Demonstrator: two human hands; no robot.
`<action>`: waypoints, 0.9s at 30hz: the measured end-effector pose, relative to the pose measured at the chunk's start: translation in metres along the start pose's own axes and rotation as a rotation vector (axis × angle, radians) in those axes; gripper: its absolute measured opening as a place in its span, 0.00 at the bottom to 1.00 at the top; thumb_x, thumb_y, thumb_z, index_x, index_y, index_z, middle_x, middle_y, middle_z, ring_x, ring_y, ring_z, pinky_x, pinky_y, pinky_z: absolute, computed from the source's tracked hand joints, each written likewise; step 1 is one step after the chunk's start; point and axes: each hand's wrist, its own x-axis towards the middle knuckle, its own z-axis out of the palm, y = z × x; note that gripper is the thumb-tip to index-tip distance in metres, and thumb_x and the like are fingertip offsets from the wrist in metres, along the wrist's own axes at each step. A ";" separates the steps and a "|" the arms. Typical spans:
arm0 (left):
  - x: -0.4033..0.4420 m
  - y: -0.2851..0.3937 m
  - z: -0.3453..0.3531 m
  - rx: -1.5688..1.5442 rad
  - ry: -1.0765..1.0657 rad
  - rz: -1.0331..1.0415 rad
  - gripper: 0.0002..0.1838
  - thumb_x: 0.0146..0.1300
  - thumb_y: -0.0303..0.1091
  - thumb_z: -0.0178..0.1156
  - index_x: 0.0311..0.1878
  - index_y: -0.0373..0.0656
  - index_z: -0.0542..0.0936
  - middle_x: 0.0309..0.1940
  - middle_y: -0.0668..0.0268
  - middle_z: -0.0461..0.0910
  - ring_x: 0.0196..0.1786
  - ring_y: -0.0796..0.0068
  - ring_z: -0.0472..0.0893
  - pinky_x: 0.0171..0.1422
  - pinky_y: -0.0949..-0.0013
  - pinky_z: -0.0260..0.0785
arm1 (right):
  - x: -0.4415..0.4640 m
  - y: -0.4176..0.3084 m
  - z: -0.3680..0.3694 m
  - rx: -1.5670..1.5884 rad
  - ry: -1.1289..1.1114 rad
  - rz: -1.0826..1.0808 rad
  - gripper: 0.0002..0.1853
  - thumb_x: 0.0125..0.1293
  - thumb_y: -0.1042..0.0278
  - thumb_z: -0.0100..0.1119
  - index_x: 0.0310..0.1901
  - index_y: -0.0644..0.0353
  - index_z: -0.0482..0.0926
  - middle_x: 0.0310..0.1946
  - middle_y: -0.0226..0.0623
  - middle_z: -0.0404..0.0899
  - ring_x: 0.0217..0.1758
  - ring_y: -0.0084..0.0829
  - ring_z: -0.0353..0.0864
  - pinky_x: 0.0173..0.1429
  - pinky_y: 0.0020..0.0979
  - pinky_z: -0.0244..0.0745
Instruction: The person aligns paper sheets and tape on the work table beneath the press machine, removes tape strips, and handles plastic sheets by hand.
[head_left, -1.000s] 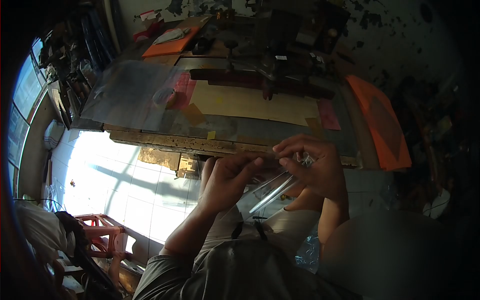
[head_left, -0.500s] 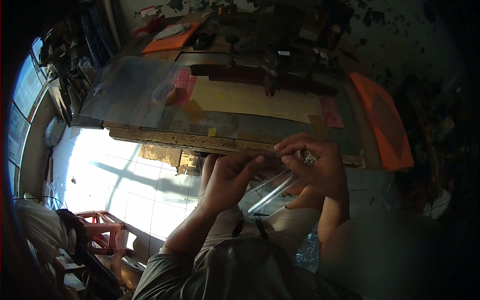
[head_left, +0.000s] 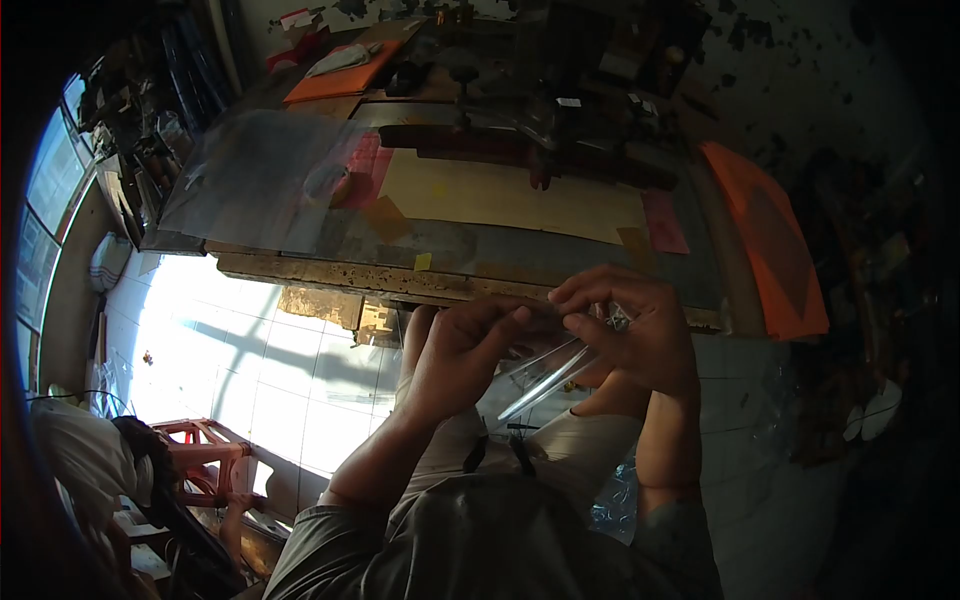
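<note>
A clear, shiny plastic sheet [head_left: 545, 383] hangs between my hands, above my lap and in front of the table edge. My left hand [head_left: 460, 355] has its thumb and fingers pinched together on the sheet's left part. On the other side my right hand [head_left: 635, 325] grips the bunched plastic between thumb and fingers. Beyond them a pale yellow board [head_left: 510, 200] lies on the table under a dark bar, with pink sheets [head_left: 663, 222] at its ends.
Translucent sheets [head_left: 255, 185] cover the table's left part. Orange sheets [head_left: 770, 245] lie at its right edge, more orange sheets [head_left: 345, 80] at the back left. A red stool [head_left: 205, 455] and another person's arm [head_left: 232, 530] are at the lower left.
My hands keep their hold and have barely moved. The dark round blur at the lower right has gone, and my right sleeve now shows there.
</note>
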 end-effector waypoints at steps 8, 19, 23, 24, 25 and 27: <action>-0.001 0.008 0.003 -0.056 0.002 -0.017 0.16 0.82 0.35 0.59 0.61 0.31 0.83 0.51 0.57 0.91 0.53 0.73 0.90 0.58 0.70 0.83 | 0.000 0.003 0.000 0.041 -0.024 0.011 0.06 0.65 0.72 0.73 0.43 0.58 0.91 0.49 0.32 0.92 0.47 0.19 0.87 0.47 0.25 0.74; 0.002 0.000 0.006 -0.075 0.029 0.028 0.15 0.82 0.37 0.59 0.57 0.33 0.83 0.48 0.56 0.92 0.49 0.67 0.93 0.49 0.71 0.82 | 0.000 -0.001 0.001 0.033 0.010 0.041 0.06 0.65 0.74 0.73 0.43 0.59 0.90 0.49 0.33 0.92 0.47 0.19 0.87 0.47 0.25 0.74; 0.000 0.003 0.005 -0.043 0.029 0.017 0.15 0.82 0.36 0.59 0.58 0.32 0.83 0.49 0.56 0.91 0.50 0.68 0.92 0.53 0.70 0.83 | 0.000 -0.002 0.002 0.029 0.018 0.037 0.06 0.65 0.74 0.73 0.43 0.59 0.90 0.49 0.32 0.92 0.47 0.19 0.87 0.47 0.24 0.74; 0.000 0.004 0.005 -0.070 0.023 0.000 0.15 0.82 0.34 0.60 0.59 0.32 0.83 0.49 0.57 0.91 0.51 0.71 0.91 0.55 0.70 0.83 | 0.000 -0.001 0.003 0.021 0.025 0.037 0.05 0.65 0.74 0.72 0.42 0.59 0.90 0.49 0.32 0.92 0.47 0.18 0.87 0.46 0.24 0.74; 0.000 0.005 0.005 -0.098 0.016 -0.016 0.15 0.82 0.33 0.60 0.60 0.31 0.83 0.49 0.58 0.91 0.53 0.73 0.90 0.58 0.70 0.83 | 0.000 -0.001 0.004 0.013 0.032 0.037 0.05 0.65 0.74 0.72 0.42 0.59 0.90 0.49 0.31 0.92 0.46 0.18 0.87 0.46 0.24 0.74; -0.003 0.006 0.010 -0.138 0.038 0.034 0.14 0.80 0.31 0.61 0.60 0.31 0.83 0.50 0.57 0.91 0.53 0.73 0.90 0.59 0.70 0.83 | 0.001 -0.002 0.003 0.003 0.034 0.037 0.05 0.66 0.75 0.72 0.43 0.60 0.90 0.49 0.32 0.91 0.47 0.18 0.86 0.48 0.24 0.73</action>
